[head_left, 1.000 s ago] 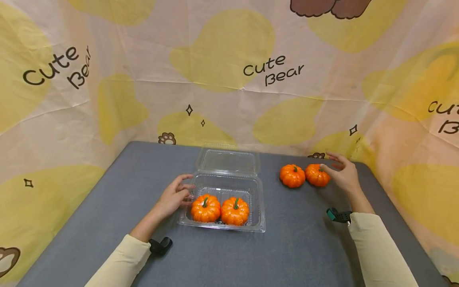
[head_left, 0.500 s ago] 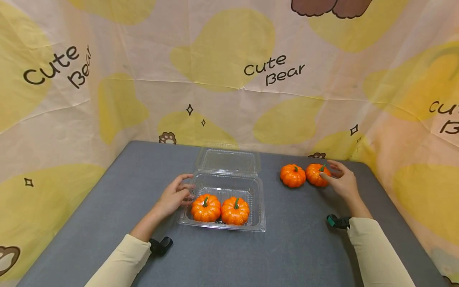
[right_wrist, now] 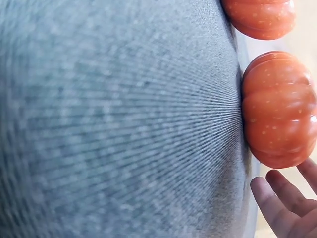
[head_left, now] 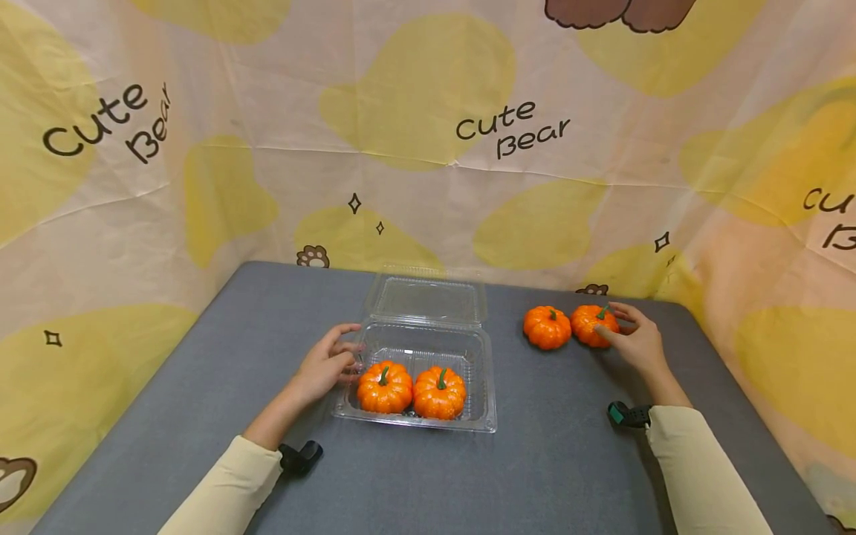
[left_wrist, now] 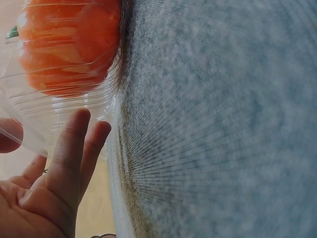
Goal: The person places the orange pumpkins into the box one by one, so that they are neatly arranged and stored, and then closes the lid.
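Note:
A clear plastic clamshell box (head_left: 478,425) stands with its lid (head_left: 428,299) folded back. Inside its front part sit two orange toy pumpkins, a left one (head_left: 384,390) and a right one (head_left: 439,395), both with green stems. My left hand (head_left: 324,369) rests at the box's left wall, fingers spread and loosely bent along it. Over on the right, my right hand (head_left: 640,339) is around the right side of another pumpkin (head_left: 591,327), thumb in front. In the right wrist view two fingertips (right_wrist: 258,184) show just apart from this pumpkin (right_wrist: 280,110).
One more pumpkin (head_left: 547,328) stands just left of the one at my right hand. Everything rests on a grey cloth-covered table (head_left: 521,475). A printed fabric backdrop (head_left: 401,111) rises behind the table and along both sides.
My right hand has lowered and drawn its fingers closer around the far right pumpkin. My left hand stays at the box, and the pumpkins have hardly moved.

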Tool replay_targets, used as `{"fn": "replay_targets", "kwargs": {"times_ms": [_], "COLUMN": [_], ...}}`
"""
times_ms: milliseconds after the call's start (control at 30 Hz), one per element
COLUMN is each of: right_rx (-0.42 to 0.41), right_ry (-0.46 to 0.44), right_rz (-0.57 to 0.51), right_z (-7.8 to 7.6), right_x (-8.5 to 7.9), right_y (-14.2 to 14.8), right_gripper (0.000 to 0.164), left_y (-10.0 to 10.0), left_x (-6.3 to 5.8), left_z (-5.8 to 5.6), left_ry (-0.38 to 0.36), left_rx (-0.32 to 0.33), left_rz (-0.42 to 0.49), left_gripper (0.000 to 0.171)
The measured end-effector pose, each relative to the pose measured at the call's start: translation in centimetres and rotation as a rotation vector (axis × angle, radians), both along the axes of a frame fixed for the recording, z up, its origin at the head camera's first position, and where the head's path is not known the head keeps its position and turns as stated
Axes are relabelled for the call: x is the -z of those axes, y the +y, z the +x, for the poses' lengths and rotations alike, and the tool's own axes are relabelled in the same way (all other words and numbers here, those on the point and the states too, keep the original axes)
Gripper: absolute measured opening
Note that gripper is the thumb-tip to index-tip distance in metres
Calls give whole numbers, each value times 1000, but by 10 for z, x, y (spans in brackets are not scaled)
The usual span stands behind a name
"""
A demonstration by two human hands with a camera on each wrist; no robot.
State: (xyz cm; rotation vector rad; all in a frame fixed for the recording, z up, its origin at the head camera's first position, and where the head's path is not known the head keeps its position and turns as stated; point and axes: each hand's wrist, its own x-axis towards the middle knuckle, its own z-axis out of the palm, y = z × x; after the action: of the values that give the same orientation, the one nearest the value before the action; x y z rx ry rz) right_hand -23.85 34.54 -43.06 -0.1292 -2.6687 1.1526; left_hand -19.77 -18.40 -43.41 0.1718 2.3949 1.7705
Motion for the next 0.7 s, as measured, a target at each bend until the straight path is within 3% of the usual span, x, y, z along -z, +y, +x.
{"fn": "replay_targets", "kwargs": {"times_ms": [400,700], "right_rx": [5,3], "right_ry": [-25,14], "right_rz": [14,-8], "right_z": [-3,-1], "right_x": [7,5], "right_y": [2,1], "right_gripper": [59,56], "left_y": [1,-1], "left_x": [0,1], "left_z": [0,-1], "left_ry": [-7,0], "left_rx": [2,7], "left_rz": [-1,-5], "left_gripper": [51,52]}}
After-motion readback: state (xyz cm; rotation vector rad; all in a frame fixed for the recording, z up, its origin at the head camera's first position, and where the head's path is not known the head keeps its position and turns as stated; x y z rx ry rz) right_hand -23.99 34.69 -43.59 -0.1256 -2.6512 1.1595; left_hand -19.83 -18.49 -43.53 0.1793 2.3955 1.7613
